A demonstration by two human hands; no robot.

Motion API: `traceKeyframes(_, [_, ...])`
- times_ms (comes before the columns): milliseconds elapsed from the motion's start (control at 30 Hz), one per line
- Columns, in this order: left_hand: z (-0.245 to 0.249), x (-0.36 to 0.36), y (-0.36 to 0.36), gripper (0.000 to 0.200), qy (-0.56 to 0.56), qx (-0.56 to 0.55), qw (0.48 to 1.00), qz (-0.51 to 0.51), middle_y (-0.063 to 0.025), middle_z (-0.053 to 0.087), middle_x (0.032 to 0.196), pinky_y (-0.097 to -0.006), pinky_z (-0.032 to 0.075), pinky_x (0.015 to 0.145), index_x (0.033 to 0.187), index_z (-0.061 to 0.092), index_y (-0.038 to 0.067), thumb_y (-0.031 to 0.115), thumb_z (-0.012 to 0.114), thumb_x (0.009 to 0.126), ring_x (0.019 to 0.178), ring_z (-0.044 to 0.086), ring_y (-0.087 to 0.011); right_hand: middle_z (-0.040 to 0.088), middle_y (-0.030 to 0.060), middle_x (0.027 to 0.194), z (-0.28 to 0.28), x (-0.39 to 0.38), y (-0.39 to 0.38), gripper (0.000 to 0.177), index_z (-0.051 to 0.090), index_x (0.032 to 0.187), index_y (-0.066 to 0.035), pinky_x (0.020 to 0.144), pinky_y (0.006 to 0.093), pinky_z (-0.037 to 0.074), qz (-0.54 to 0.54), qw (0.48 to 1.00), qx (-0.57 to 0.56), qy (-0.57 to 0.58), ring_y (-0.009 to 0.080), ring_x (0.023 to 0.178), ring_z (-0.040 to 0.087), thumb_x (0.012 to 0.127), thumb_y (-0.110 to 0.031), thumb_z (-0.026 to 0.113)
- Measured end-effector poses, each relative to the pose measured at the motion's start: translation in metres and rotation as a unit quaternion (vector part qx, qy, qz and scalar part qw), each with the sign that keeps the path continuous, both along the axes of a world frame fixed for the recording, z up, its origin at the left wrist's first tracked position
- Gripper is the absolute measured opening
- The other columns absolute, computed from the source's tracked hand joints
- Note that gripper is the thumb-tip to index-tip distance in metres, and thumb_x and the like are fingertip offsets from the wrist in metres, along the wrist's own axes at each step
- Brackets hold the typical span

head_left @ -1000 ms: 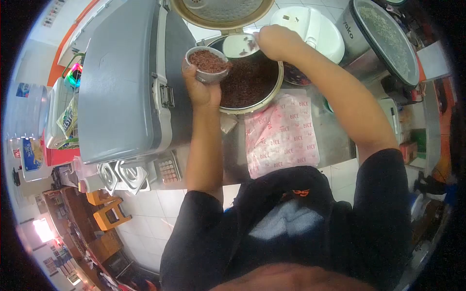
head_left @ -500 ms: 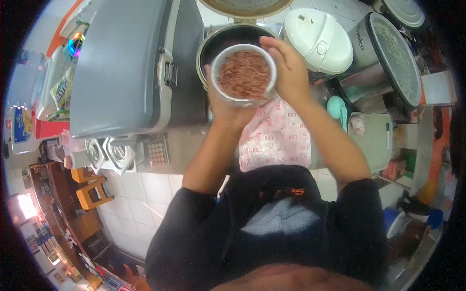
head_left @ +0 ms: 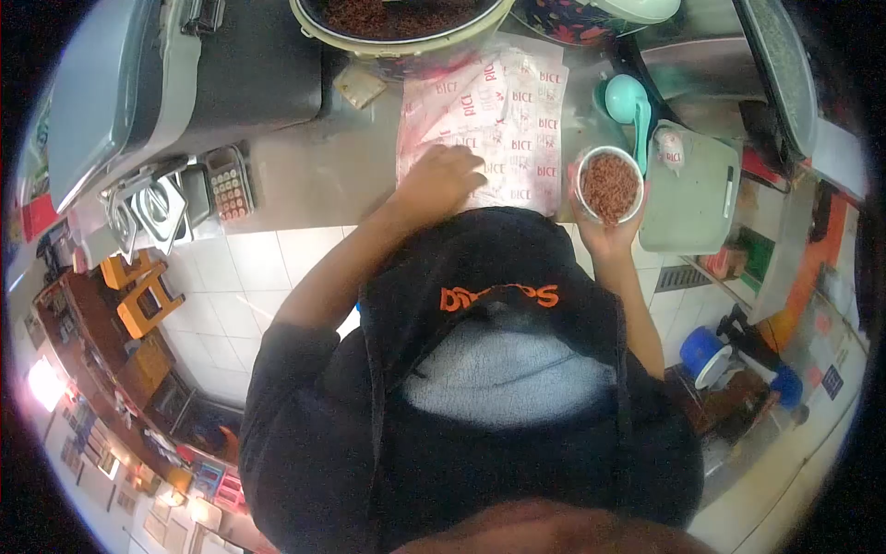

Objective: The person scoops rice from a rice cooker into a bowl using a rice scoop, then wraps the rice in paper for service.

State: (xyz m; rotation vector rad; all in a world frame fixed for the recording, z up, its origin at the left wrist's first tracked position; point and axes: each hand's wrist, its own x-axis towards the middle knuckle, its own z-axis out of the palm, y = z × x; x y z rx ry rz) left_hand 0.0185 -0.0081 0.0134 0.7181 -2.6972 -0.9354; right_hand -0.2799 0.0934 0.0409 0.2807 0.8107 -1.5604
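My right hand (head_left: pixel 607 231) is wrapped round a small white bowl (head_left: pixel 580 181) filled with reddish-brown rice (head_left: pixel 610 187), at the right of the printed paper. My left hand (head_left: pixel 442 185) rests on the near left part of the pink-and-white paper sheets (head_left: pixel 521 138), its fingers bent and pointing right; whether they pinch a sheet cannot be made out. Beyond the paper stands a large round pot (head_left: pixel 406 46) with more dark red rice inside.
A turquoise ladle (head_left: pixel 628 100) lies right of the paper, beside a grey-green tray (head_left: pixel 688 217) bearing a small wrapped packet (head_left: pixel 670 148). At the left are a large grey cooler box (head_left: pixel 254 74), a calculator (head_left: pixel 229 185) and metal lids (head_left: pixel 159 210).
The view has tilted down toward the counter. My hands have parted: the right has carried the bowl from the pot to the right, while the left has let go of it and come down on the paper.
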Motion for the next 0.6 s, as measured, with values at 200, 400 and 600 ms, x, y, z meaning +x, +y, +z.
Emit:
traceKeyframes(200, [-0.002,-0.003,-0.005,0.089,-0.226,-0.087,0.958,0.153,-0.0091,0.032,0.156,-0.0534,0.016,0.118,0.145,0.045,0.024,0.053,0.079,0.068,0.145,0.026,-0.0286,0.044,0.0198,0.145,-0.025,-0.02,0.009,0.094,0.041,0.144,-0.011,0.102,0.0598,0.045,0.102,0.991,-0.056,-0.067,0.0437,0.132,0.044,0.078,-0.076,0.055])
traceKeyframes(400, [-0.017,-0.003,0.003,0.124,-0.215,-0.055,0.948,0.229,-0.008,0.022,0.161,-0.056,0.014,0.119,0.153,0.029,0.018,0.06,0.085,0.051,0.149,0.018,-0.0274,0.055,0.012,0.133,-0.043,0.003,-0.054,0.063,0.049,0.134,-0.009,0.097,0.0528,0.048,0.34,0.91,-0.134,0.199,0.031,0.12,0.055,0.084,-0.039,0.072])
traceKeyframes(600, [-0.021,-0.001,0.004,0.134,-0.202,-0.028,0.945,0.254,-0.0099,0.025,0.159,-0.053,0.016,0.12,0.154,0.02,0.008,0.058,0.087,0.05,0.149,0.019,-0.0274,0.055,0.0112,0.121,-0.034,0.08,-0.113,0.055,0.062,0.117,-0.016,0.08,0.0479,0.054,0.266,0.346,-0.31,0.845,0.0342,0.111,0.055,0.068,-0.028,0.084])
